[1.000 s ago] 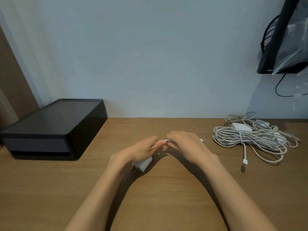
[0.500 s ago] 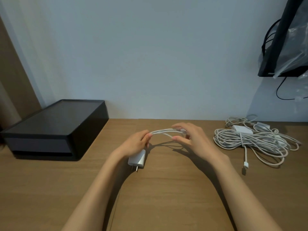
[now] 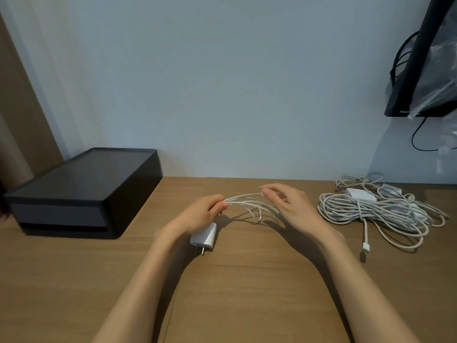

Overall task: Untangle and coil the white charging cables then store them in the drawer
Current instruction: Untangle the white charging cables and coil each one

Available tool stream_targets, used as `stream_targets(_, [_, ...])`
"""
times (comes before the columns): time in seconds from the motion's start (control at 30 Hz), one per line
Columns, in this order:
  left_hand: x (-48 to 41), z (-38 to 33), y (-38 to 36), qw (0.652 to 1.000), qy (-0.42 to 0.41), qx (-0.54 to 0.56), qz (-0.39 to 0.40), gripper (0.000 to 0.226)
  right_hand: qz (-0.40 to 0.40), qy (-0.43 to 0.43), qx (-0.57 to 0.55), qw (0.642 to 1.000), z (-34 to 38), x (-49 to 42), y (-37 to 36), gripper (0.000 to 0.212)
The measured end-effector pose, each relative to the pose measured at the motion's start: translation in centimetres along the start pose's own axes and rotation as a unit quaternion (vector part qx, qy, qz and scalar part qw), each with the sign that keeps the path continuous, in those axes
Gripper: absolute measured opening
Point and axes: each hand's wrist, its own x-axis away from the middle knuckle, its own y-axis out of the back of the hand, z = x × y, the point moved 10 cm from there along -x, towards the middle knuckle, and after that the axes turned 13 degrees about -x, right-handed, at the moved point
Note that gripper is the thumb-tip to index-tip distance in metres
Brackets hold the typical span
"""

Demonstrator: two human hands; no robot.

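Here, my left hand (image 3: 201, 214): pinching the white cable (image 3: 244, 198), its charger plug (image 3: 204, 236) hanging below my palm.
My right hand (image 3: 290, 206): fingertips nipping the same cable's far loops.
Other cables (image 3: 371, 214): heaped right on the counter (image 3: 247, 280).
Drawer box (image 3: 81, 191): well left of both hands.

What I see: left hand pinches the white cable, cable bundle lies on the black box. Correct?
The place is wrong. In the head view the cable bundle lies on the table, right of the black box. The left hand does pinch the white cable.
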Motion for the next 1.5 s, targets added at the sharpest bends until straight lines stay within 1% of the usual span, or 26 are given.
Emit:
stream_targets(0.07, [0.1,-0.2,0.0,1.0,-0.009,-0.005,-0.005,0.027,-0.002,-0.006,-0.001,1.0,-0.2,-0.1,0.0,0.031])
stream_targets(0.23, [0.3,-1.2,0.2,0.998,-0.049,-0.023,-0.014,0.025,0.03,-0.041,0.015,0.999,-1.6,0.1,-0.9,0.03])
stream_targets(0.33, [0.3,-1.8,0.2,0.997,-0.072,-0.018,-0.014,0.024,0.037,-0.028,0.003,0.999,-1.2,0.2,-1.0,0.018])
stream_targets(0.4, [0.3,-1.6,0.2,0.997,-0.072,-0.01,-0.008,0.022,0.039,-0.017,-0.011,0.999,-0.8,0.1,-0.7,0.015])
stream_targets(0.47, [0.4,-1.4,0.1,0.998,-0.07,-0.001,0.004,0.023,0.037,-0.013,-0.031,0.999,-0.3,0.1,-0.2,0.016])
stream_targets(0.53, [0.5,-1.6,0.0,0.997,-0.075,0.01,0.017,0.024,0.04,-0.015,-0.087,0.995,0.1,0.1,0.0,0.018])
stream_targets(0.63, [0.7,-2.0,-0.3,0.994,-0.091,0.032,0.049,0.024,0.049,-0.046,-0.195,0.978,0.2,0.2,-0.4,0.022])
stream_targets(0.77, [1.6,-3.7,-0.2,0.984,-0.124,0.085,0.097,0.025,0.067,-0.09,-0.277,0.954,-0.4,0.4,-1.1,0.023])
stream_targets(0.83, [1.9,-4.5,0.5,0.981,-0.131,0.112,0.092,0.026,0.069,-0.115,-0.333,0.933,-0.7,0.6,-1.5,0.024])
stream_targets(0.93, [2.0,-4.7,1.4,0.977,-0.11,0.17,0.065,0.027,0.062,-0.149,-0.435,0.886,-1.3,0.8,-3.0,0.025])
stream_targets(1.0, [1.7,-4.0,2.1,0.971,-0.072,0.227,0.018,0.027,0.051,-0.154,-0.441,0.883,-1.5,0.8,-4.2,0.029])
stream_targets(1.03, [1.5,-3.5,2.4,0.967,-0.05,0.251,-0.012,0.027,0.041,-0.152,-0.423,0.892,-1.4,0.8,-4.6,0.026])
stream_targets(1.07, [1.3,-2.9,2.8,0.964,-0.028,0.259,-0.046,0.027,0.032,-0.144,-0.387,0.91,-1.2,0.9,-5.0,0.023])
stream_targets(1.1, [1.1,-2.2,3.3,0.964,-0.007,0.252,-0.082,0.027,0.027,-0.124,-0.321,0.938,-0.7,0.9,-5.1,0.023])
stream_targets(1.13, [1.0,-1.5,3.7,0.964,0.014,0.236,-0.119,0.027,0.024,-0.088,-0.218,0.972,-0.1,0.8,-5.1,0.024])
stream_targets(1.17, [1.0,-0.8,4.1,0.963,0.032,0.221,-0.154,0.026,0.023,-0.038,-0.103,0.994,0.8,0.7,-5.2,0.025])
stream_targets(1.2, [1.0,-0.2,4.4,0.959,0.05,0.209,-0.187,0.026,0.021,0.014,-0.005,1.0,1.7,0.8,-5.5,0.026])
stream_targets(1.27, [1.2,0.9,4.8,0.951,0.076,0.179,-0.24,0.024,0.013,0.08,0.109,0.991,3.0,1.1,-6.2,0.023])
stream_targets(1.37, [1.4,1.3,5.0,0.956,0.084,0.078,-0.271,0.021,-0.036,0.173,0.234,0.956,5.4,2.1,-6.4,0.015])
stream_targets(1.47, [1.6,0.3,5.1,0.96,0.063,0.046,-0.267,0.022,-0.1,0.228,0.255,0.934,7.3,2.8,-5.1,0.002])
stream_targets(1.5, [1.6,-0.1,5.1,0.963,0.053,0.041,-0.26,0.022,-0.116,0.246,0.262,0.926,7.8,2.8,-4.7,0.002])
